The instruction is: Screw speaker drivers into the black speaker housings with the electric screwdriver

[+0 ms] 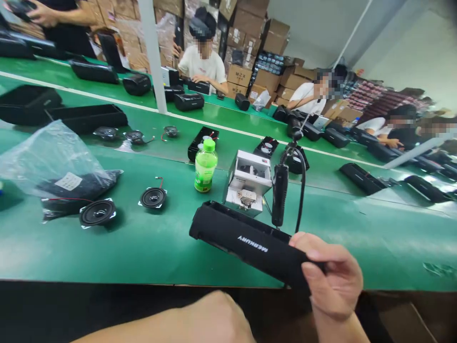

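Observation:
My right hand (330,278) grips the near end of a long black speaker housing (246,243) printed with white lettering; the housing lies slanted over the front of the green bench (143,238). My left hand (210,321) is low at the bottom edge, blurred, with only its back and forearm showing and its fingers hidden. Behind the housing hangs a black electric screwdriver (279,193) on a cable. Beside it stands a small white screw feeder box (248,181).
A green drink bottle (205,166) stands mid-bench. Two loose speaker drivers (97,213) (153,197) and a plastic bag of parts (53,166) lie to the left. More housings sit on the conveyor (160,114). Other people work at the far side, before stacked cartons (250,33).

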Motion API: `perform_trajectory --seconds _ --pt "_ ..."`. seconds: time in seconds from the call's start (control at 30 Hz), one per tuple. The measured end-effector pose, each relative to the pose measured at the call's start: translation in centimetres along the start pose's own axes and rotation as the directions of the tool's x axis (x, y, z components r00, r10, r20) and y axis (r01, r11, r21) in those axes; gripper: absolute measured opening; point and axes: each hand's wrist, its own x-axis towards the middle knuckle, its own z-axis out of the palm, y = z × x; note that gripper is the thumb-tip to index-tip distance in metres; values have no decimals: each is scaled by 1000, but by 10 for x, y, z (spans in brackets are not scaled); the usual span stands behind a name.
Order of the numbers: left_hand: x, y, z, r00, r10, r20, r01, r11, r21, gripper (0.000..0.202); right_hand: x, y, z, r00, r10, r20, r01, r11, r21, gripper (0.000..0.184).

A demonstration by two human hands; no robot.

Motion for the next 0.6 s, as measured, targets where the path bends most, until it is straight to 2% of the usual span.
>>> perform_trajectory --seconds 0.03,0.07,0.1,0.17,0.2,0.23,0.27,0.3,0.4,0.43,0.47,0.53,0.6 --pt "-19 -6 -24 991 -63 -115 70 996 54 13 1 8 7 997 -46 63 46 999 -6 6" --pt "-39 -12 -50 955 -171 -244 204 972 118 13 2 15 12 987 -89 133 91 996 -8 8" --pt "-60 -19 -77 892 -247 -378 331 927 175 23 4 22 15 971 -129 202 133 991 -7 8" --pt "-96 -31 -126 738 -307 -601 544 798 260 26 7 34 18 931 -184 316 197 980 -9 8" --pt "-109 -37 -146 672 -296 -679 614 735 287 21 8 39 18 913 -201 355 219 976 -12 8" --pt "-119 -42 -161 629 -307 -715 670 681 297 15 9 43 18 898 -214 385 238 971 -15 10" --pt "-126 -48 -172 592 -326 -737 719 626 301 15 9 47 17 884 -226 408 254 967 -13 12" --pt "-129 -55 -179 560 -361 -746 765 571 298 25 8 51 17 874 -238 424 267 964 -8 14" --pt "-122 -86 -187 461 -546 -700 876 407 260 83 4 61 16 837 -267 478 307 952 -5 21" --pt "-117 -99 -189 428 -613 -664 899 365 242 95 2 64 16 822 -267 503 319 948 -17 22" --pt "-112 -112 -191 398 -672 -624 915 336 223 97 1 67 17 805 -259 534 327 944 -36 22" --pt "-105 -133 -198 349 -751 -560 936 306 172 79 -1 71 18 772 -236 590 348 934 -82 22" --pt "-101 -143 -206 312 -772 -555 946 309 101 62 -3 72 20 757 -220 615 365 923 -120 26"
